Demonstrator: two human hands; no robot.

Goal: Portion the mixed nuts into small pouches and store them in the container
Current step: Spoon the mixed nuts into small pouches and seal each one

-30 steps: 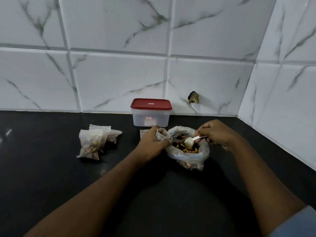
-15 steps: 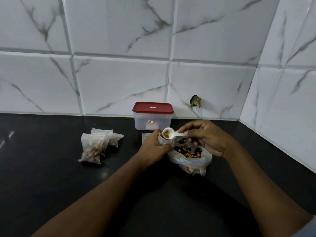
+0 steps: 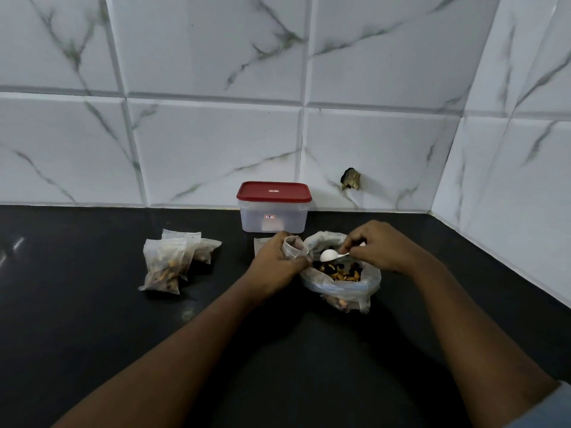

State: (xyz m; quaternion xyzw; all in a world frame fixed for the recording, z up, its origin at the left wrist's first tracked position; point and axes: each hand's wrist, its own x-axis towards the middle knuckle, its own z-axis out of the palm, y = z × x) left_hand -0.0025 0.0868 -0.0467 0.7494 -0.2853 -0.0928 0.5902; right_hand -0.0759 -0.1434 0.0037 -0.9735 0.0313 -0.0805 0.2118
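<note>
1. Gripping a small pouch in the left hand, beside the bag of nuts.
2. Pinching a spoon in the right hand, over the nuts.
3. On the bench: lidded container behind, filled pouches left.

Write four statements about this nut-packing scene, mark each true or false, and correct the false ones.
1. The red lid is on the container. True.
2. The left hand lies flat on the counter. False: it grips a small pouch, held open.
3. The right hand holds a white spoon above the open bag of mixed nuts. True.
4. The filled pouches sit on top of the container. False: they lie on the counter, to its left.
</note>
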